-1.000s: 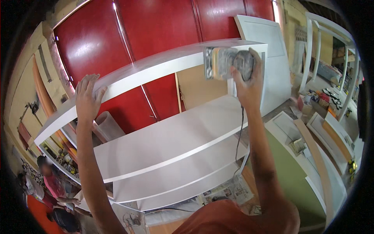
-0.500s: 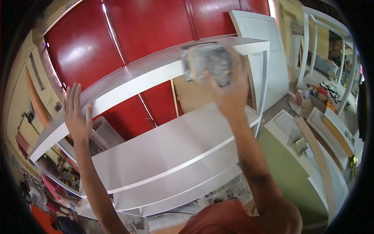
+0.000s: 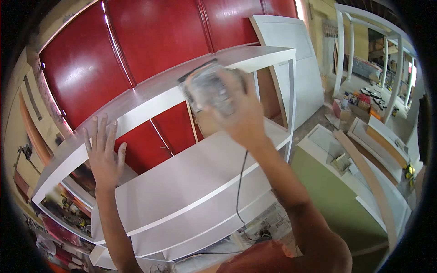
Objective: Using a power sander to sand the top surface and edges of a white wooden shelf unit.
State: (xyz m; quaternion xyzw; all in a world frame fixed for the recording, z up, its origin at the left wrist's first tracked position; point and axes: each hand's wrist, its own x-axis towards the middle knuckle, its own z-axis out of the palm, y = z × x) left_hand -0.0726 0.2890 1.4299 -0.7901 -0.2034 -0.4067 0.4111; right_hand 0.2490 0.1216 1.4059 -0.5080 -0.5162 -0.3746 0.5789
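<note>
The right hand (image 3: 241, 113) reaches up with the arm stretched out, its fingers clamped over a blurred sander (image 3: 207, 88) that sits on the top board (image 3: 150, 98) of a white shelf unit (image 3: 191, 191). A black cord (image 3: 240, 191) hangs down from it. To the left, the left hand (image 3: 104, 152) is spread flat, fingers apart, pressing on the same board's front edge. Red doors (image 3: 150, 41) stand behind the unit. A white panel (image 3: 296, 59) leans at the far right, and a green board (image 3: 337, 195) lies to the near right.
</note>
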